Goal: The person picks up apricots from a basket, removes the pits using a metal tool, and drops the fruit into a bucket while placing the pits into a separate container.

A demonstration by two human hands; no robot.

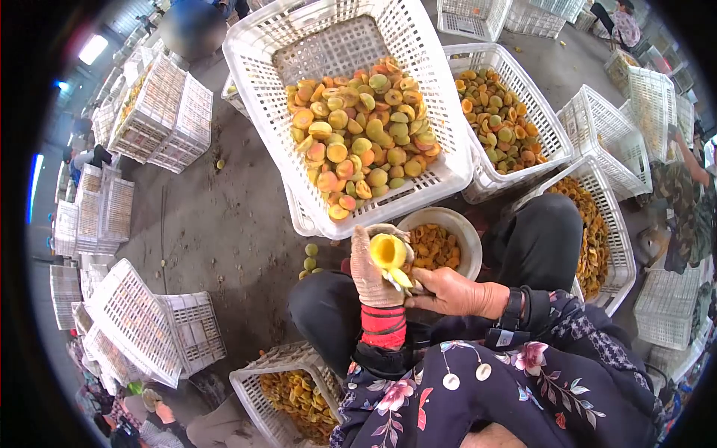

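My left hand (pixel 373 272), in a pale work glove with a red cuff, is closed around a yellow peach half (pixel 388 252) whose hollow faces up. My bare right hand (pixel 452 291) is closed beside it, fingertips at the glove. I cannot tell what the right fingers grip. A yellow-white piece (pixel 399 278) sticks out between the hands, just below the peach half. Right behind them stands a round white bucket (pixel 472 250) holding orange fruit pieces (pixel 435 246). Beyond my hands, a large white crate (pixel 258 97) is tilted towards me, part-filled with halved peaches (pixel 358 142).
More halved fruit fills a crate (pixel 549 104) at the back right. Orange pieces fill crates at my right (pixel 624 257) and lower left (pixel 239 384). Green fruits (pixel 311 257) lie on the floor by my knee. Stacked crates (pixel 160 112) and other people (pixel 683 201) surround the area.
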